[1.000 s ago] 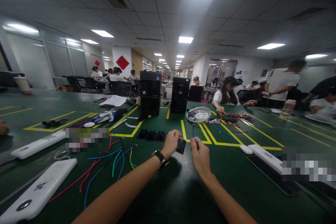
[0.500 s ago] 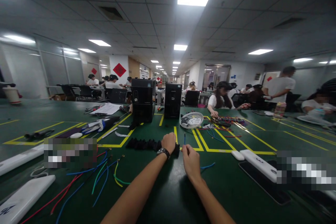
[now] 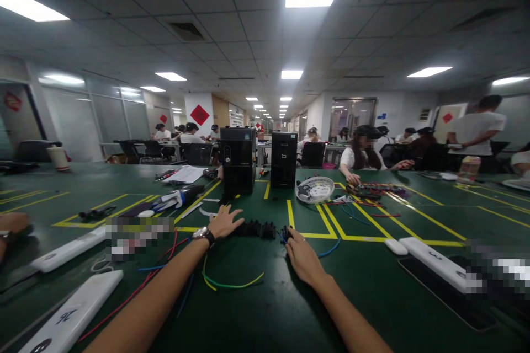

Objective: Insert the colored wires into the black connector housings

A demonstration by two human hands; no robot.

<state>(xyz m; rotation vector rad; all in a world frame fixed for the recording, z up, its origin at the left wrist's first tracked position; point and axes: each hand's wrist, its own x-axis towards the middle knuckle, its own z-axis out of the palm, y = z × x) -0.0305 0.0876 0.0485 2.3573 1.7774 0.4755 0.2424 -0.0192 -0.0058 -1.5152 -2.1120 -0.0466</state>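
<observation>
My left hand (image 3: pixel 226 222) is spread open, palm down, at the left end of a row of small black blocks (image 3: pixel 260 230). Part of that row is hidden behind its fingers. My right hand (image 3: pixel 301 251) pinches a separate black block (image 3: pixel 285 233) just to the right of the row, with a short gap between. A blue wire (image 3: pixel 331 248) shows on the far side of the right hand, and a bit of blue is at its fingertips. Below my left hand curves a yellow-green wire (image 3: pixel 236 287) on the green table.
Two black boxes (image 3: pixel 238 160) stand at the back. A white basket (image 3: pixel 315 190) and a wire bundle (image 3: pixel 379 190) lie to the right, near a co-worker's hand. Red wires (image 3: pixel 124 303) and white power banks (image 3: pixel 77 314) lie left. Another hand (image 3: pixel 14 226) is at the left edge.
My left hand has moved left and opened along the row. My right hand has lowered from holding up a blue wire to the black block. The view has turned slightly left.
</observation>
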